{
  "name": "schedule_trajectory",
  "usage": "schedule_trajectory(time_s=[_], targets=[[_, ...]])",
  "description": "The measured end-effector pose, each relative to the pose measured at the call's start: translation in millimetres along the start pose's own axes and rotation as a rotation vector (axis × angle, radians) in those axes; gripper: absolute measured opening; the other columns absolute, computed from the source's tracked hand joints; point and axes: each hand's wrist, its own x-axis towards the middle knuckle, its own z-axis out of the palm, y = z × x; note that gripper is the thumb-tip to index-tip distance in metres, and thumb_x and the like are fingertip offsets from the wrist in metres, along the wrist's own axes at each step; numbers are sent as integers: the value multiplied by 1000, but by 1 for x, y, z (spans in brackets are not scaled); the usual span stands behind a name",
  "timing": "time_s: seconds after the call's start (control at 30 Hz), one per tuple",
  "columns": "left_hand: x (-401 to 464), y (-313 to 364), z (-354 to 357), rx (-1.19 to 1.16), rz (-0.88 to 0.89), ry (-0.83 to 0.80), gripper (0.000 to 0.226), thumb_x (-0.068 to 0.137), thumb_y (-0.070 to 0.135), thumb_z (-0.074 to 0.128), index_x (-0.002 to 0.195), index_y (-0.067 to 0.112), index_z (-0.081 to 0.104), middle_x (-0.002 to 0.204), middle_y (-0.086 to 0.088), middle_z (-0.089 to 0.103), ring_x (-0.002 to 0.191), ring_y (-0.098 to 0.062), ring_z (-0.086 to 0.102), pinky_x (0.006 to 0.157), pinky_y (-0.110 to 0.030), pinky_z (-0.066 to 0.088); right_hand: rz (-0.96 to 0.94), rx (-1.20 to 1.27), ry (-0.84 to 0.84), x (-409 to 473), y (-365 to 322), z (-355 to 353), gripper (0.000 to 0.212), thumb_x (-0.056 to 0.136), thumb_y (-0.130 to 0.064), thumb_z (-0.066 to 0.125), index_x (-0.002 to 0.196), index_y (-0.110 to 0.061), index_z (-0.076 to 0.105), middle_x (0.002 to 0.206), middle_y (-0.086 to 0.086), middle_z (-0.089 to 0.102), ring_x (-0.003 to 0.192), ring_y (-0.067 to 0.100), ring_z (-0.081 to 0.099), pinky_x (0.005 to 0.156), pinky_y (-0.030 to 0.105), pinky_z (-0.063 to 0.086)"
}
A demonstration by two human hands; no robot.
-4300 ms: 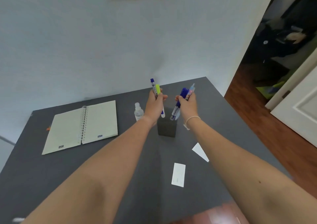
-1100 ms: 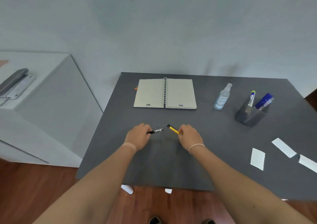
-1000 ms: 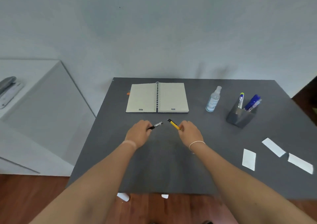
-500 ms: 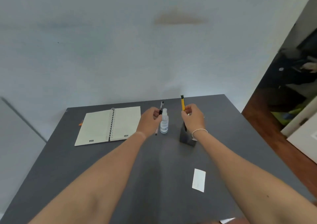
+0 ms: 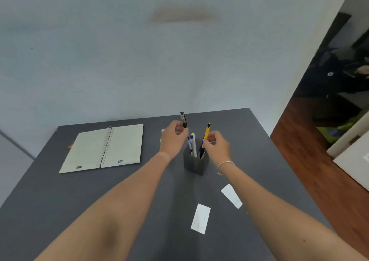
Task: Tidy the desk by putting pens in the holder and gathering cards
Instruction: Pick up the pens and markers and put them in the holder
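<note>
A dark grey pen holder (image 5: 194, 164) stands on the grey desk (image 5: 60, 200) with several pens inside it. My left hand (image 5: 173, 138) grips a black pen (image 5: 183, 119) upright, its lower end dipping into the holder's left side. My right hand (image 5: 216, 146) grips a yellow pen (image 5: 206, 130), tilted, its tip inside the holder's right side. Two white cards lie flat nearer to me: one card (image 5: 200, 218) in the middle, another card (image 5: 231, 195) to its right beside my right forearm.
An open spiral notebook (image 5: 103, 148) lies at the back left. A clear spray bottle (image 5: 162, 132) is mostly hidden behind my left hand. The desk's right edge drops to a wooden floor (image 5: 319, 180), with an open doorway beyond.
Both hands carried the black and yellow pens from the desk's middle to the holder. Half a second ago the pens were above it; now their tips are inside.
</note>
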Motion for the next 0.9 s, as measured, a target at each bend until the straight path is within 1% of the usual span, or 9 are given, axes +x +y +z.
schedule_trajectory(time_s=[0.13,0.23,0.33,0.4,0.47,0.57,0.67,0.8,0.9], targets=[[-2,-1,8,63,-21,14,14,85,19,59,98,16,58,78,12,55,87,-19,60,88,-31,49,9,-13,-51,-2,11,2,6,87,-9,56,89,-15,54,84,2,58,78,18,53,67,21,44],[-5,-9,14,107,-49,9,11,86,17,59,96,17,57,81,7,56,89,-16,56,89,-26,46,13,-37,-83,-5,19,1,7,86,-10,57,88,-16,56,86,2,61,79,17,55,65,19,42],[-10,-18,22,118,-93,-45,18,87,12,58,103,5,60,83,2,54,83,-15,52,72,-11,41,26,-53,-88,-8,27,-1,6,85,-9,57,86,-15,58,85,2,62,79,18,56,72,23,42],[-12,-24,25,133,-109,-75,19,87,10,58,105,3,60,87,0,56,84,-15,53,69,-10,40,33,-72,-73,-9,31,-2,5,84,-9,58,85,-13,61,88,6,63,80,19,56,73,25,42],[-14,-30,24,142,-118,-97,20,87,9,57,106,3,61,93,-2,58,88,-14,54,73,-11,41,28,-119,-58,-9,34,-3,8,83,-10,59,90,-9,64,93,9,62,82,19,55,74,25,42],[-15,-40,21,133,-139,-126,23,88,9,54,110,5,60,99,-1,58,93,-13,53,85,-19,40,28,-134,-36,-12,40,-3,14,85,-11,59,98,-10,64,96,3,57,83,16,54,71,20,40],[-17,-48,18,116,-164,-179,30,91,9,48,120,10,56,107,-1,54,100,-13,51,87,-22,39,52,-112,0,-18,43,-2,22,86,-8,57,107,-11,60,99,0,55,87,16,53,66,15,38],[-14,-56,13,85,-201,-281,39,91,6,45,129,14,50,126,-5,54,118,-19,51,100,-34,45,146,-20,51,-28,45,4,29,85,-4,54,112,-12,55,102,2,56,94,20,54,79,26,41],[-10,-61,12,69,-191,-383,46,88,3,47,132,16,48,136,-7,53,122,-24,52,105,-44,44,211,-16,13,-35,47,12,37,85,-4,55,121,-15,52,114,3,58,104,18,54,90,31,47]])
